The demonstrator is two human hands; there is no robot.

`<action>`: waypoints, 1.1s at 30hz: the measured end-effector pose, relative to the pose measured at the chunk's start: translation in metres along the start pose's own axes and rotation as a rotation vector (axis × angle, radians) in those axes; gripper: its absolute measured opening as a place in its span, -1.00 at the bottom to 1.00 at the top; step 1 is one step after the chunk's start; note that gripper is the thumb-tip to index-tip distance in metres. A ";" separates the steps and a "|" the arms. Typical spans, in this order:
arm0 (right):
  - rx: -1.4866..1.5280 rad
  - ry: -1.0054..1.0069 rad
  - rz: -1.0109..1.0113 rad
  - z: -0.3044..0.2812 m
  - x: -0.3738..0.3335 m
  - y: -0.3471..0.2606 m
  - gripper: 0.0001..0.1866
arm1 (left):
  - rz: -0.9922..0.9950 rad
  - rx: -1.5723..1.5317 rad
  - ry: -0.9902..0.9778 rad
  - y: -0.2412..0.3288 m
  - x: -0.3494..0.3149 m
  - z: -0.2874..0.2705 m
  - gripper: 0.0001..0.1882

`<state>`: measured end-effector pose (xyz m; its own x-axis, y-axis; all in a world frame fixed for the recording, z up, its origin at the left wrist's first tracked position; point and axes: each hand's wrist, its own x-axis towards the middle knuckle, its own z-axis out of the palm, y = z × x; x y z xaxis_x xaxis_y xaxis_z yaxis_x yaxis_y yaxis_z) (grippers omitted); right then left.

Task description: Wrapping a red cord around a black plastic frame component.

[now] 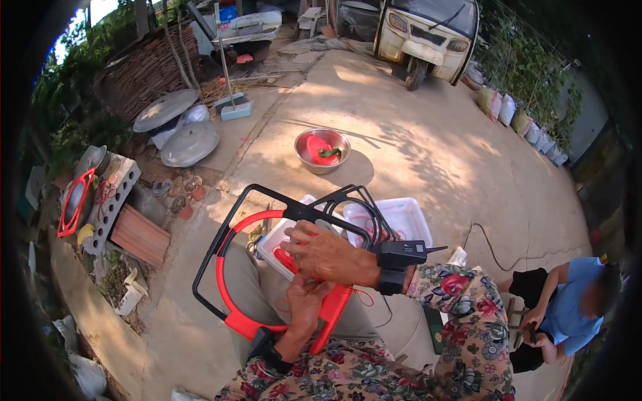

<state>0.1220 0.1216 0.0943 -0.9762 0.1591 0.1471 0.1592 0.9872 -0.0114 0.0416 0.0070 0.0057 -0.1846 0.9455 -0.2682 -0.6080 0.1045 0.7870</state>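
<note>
Across my lap lies a black tubular frame (199, 267) with a curved red band (220, 281) and a wider red section along its near right side. Over the middle of it, my right hand (334, 257) reaches in from the right, its fingers bent and partly spread. Just below, my left hand (306, 309) is closed in a pinch, close to the right thumb. What either hand holds is hidden between the fingers. A thin red cord (364, 295) loops out beside the red section. Beyond my hands, a white tray (271, 242) holds red pieces.
A second white tray (411, 217) stands behind several stacked black frames (361, 197). Farther off sits a metal basin (322, 163) with red and green contents. Another person (568, 301) in blue sits at right. A cable (485, 237) crosses the ground; a three-wheeled vehicle (428, 40) is parked behind.
</note>
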 end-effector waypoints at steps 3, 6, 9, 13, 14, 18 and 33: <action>-0.012 0.078 0.073 -0.007 -0.007 0.005 -0.82 | -0.024 0.107 0.086 0.004 0.004 -0.003 -0.64; -0.010 0.179 0.118 -0.028 -0.020 0.004 -0.81 | -0.012 0.097 0.120 -0.004 0.008 -0.019 -0.61; 0.179 0.549 0.583 -0.057 -0.062 -0.007 -0.81 | -0.025 0.088 0.130 0.001 0.006 -0.017 -0.65; 0.452 0.834 1.146 -0.049 -0.144 -0.017 -0.89 | -0.120 0.035 0.018 0.016 0.002 -0.015 -0.71; 0.547 0.876 1.252 -0.045 -0.157 -0.018 -0.90 | -0.135 -0.005 0.008 0.021 -0.001 -0.013 -0.73; 1.013 0.953 1.221 0.010 -0.174 -0.015 -0.92 | -0.200 -0.087 -0.055 0.035 -0.013 -0.006 -0.67; 1.200 0.434 0.748 0.052 -0.100 -0.051 -0.69 | -0.203 -0.102 -0.081 0.032 -0.014 -0.006 -0.72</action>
<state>0.2035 0.0561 0.0286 -0.5704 0.8213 0.0135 0.1686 0.1331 -0.9767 0.0196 -0.0049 0.0311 0.0088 0.9304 -0.3665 -0.7021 0.2667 0.6603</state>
